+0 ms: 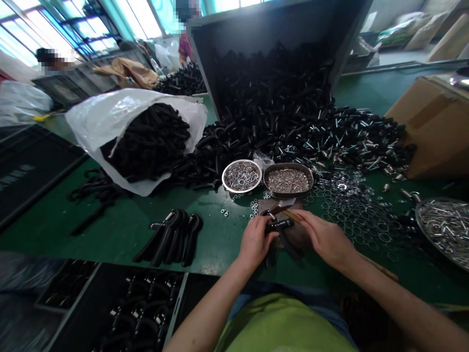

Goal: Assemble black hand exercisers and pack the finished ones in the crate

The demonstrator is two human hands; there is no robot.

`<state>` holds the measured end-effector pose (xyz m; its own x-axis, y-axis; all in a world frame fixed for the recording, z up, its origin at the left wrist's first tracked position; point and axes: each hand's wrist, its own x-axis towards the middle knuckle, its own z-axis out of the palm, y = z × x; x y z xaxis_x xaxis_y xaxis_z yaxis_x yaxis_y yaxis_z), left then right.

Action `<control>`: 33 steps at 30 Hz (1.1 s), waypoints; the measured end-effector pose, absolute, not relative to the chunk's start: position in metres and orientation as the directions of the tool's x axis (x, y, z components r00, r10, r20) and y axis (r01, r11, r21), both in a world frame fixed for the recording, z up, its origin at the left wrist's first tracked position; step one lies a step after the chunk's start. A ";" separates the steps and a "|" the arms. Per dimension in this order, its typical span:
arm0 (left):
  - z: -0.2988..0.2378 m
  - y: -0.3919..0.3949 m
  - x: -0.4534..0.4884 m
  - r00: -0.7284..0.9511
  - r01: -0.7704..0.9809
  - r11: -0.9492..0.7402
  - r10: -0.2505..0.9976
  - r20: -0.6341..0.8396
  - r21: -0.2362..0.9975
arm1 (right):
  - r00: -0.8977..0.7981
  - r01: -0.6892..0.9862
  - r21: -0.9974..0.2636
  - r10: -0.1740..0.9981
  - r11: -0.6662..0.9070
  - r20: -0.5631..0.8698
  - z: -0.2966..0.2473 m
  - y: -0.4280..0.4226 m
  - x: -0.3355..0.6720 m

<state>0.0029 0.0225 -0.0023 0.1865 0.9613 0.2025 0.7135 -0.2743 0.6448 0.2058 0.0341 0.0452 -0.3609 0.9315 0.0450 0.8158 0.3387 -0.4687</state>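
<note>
Between the fingers of my left hand point(255, 243) is a black handle part point(289, 242) with a small metal spring or pin near its top. It sits over a dark metal plate point(263, 206) on the green table. My right hand point(327, 239) is closed round the wooden handle of a hammer point(379, 268); its head end, dark and shiny, lies just beyond the part. The exact contact between hammer and part cannot be made out. To the left lie several black handles point(170, 239) in a row, some with metal pieces fitted at the top.
Behind the plate stand a bowl of washers point(224, 183) and an oval tin of small metal bits point(312, 186). Loose rings point(366, 230) spread rightward, near a tray of pins point(419, 220). A tipped bin point(205, 63), a white sack point(88, 122) and a carton point(439, 127) border the heap.
</note>
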 end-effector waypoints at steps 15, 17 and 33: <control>0.010 0.012 -0.002 0.045 0.341 0.103 0.991 -0.126 0.934 | -0.142 0.989 0.063 0.960 0.131 0.242 0.007 0.017 0.270; 0.013 0.012 0.003 0.044 0.017 0.310 0.949 -0.311 0.950 | -0.134 0.988 0.105 0.961 0.111 0.243 0.004 0.024 0.283; 0.055 -0.015 0.022 0.176 -0.043 0.452 0.881 -0.439 0.891 | -0.340 0.930 -0.147 0.940 0.336 -0.003 0.019 0.208 0.181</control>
<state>0.0218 -0.0148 0.0546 0.1761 0.8810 -0.4391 -0.0430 0.4525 0.8907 0.1810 0.2075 0.0188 -0.3400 0.9404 -0.0031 0.9303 0.3359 -0.1474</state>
